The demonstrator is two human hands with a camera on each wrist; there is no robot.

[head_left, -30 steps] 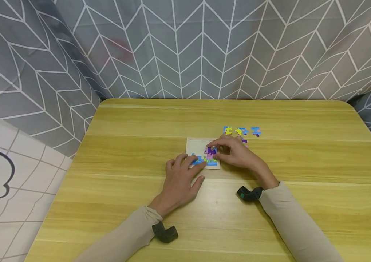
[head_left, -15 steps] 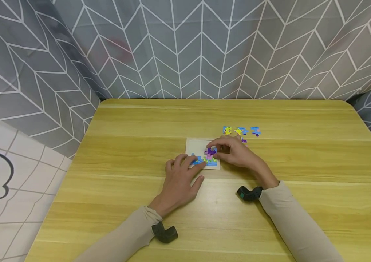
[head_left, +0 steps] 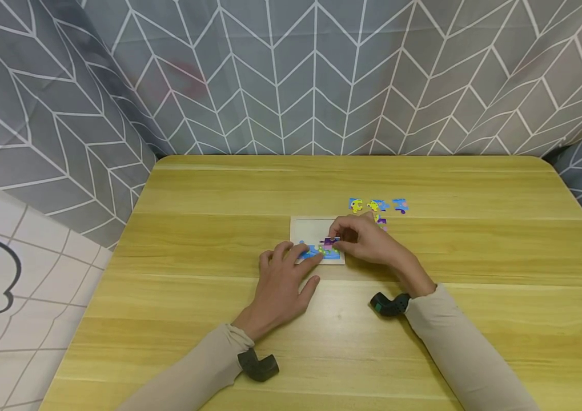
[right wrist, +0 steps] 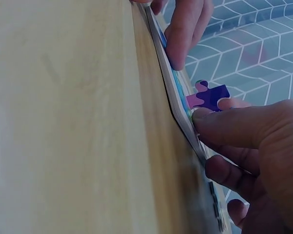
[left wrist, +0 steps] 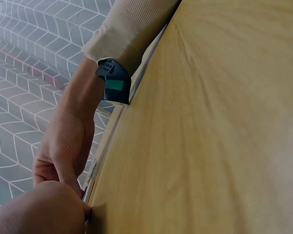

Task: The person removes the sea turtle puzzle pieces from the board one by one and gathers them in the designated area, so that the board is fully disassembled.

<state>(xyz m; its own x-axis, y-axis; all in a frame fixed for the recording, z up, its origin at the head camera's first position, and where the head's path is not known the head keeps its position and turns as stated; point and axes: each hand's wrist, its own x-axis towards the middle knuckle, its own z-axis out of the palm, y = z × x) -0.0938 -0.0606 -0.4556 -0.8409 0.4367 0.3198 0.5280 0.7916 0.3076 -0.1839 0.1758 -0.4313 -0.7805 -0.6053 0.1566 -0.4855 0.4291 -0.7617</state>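
A small jigsaw puzzle board (head_left: pixel 308 229) lies on the wooden table, with blue and green pieces (head_left: pixel 313 253) along its near side and a bare pale area behind them. My right hand (head_left: pixel 370 240) pinches a purple and pink puzzle piece (right wrist: pixel 212 96) between thumb and index finger. In the right wrist view that piece stands up from the board, its pink end at the laid pieces. My left hand (head_left: pixel 283 285) rests its extended fingertips on the near left part of the board, thumb held apart. In the left wrist view its own fingers are mostly hidden.
Several loose puzzle pieces lie behind and beside the right hand: a yellow and blue one (head_left: pixel 356 205), another yellow and blue one (head_left: pixel 378 205), a blue one (head_left: pixel 400 205), and a purple one (head_left: pixel 381 221) partly covered by the hand. A patterned grey curtain (head_left: pixel 316 80) hangs behind the table (head_left: pixel 208 228).
The purple and pink piece has tipped more upright and looks thinner from above. My right fingertips have shifted slightly right and toward me. My left hand has stayed in place.
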